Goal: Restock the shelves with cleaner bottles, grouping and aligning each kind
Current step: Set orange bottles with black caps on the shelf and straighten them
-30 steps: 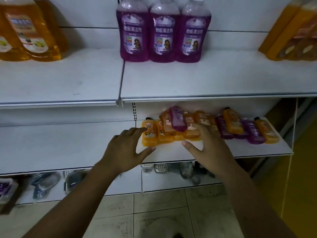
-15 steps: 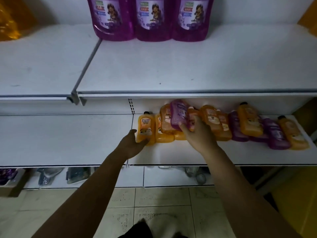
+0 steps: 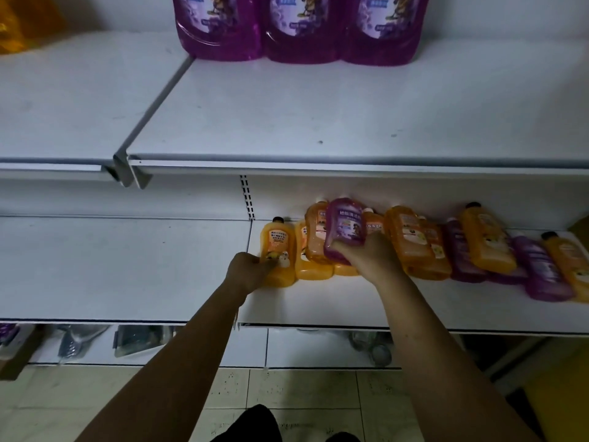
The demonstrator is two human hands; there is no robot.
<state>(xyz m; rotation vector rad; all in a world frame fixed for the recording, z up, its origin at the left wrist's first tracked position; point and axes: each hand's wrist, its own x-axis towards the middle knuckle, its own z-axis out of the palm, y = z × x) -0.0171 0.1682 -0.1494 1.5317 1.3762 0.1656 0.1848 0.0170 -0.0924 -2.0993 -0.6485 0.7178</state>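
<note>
The small purple plastic cleaner bottle (image 3: pixel 345 226) lies atop a heap of orange ones on the white middle shelf (image 3: pixel 414 304), its lower end clasped in the right hand (image 3: pixel 366 258). The left hand (image 3: pixel 247 269) curls round the leftmost small orange plastic bottle (image 3: pixel 276 247). Sorting looks barely begun: the two colours lie mixed and overlapping rightward. Only the three large purple bottles (image 3: pixel 302 30) above stand grouped. Both forearms reach forward.

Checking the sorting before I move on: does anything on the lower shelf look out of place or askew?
Yes. Colours are jumbled, not grouped: a purple bottle, gripped by the right hand, lies across orange bottles, and more purple bottles sit between orange ones farther right.
</note>
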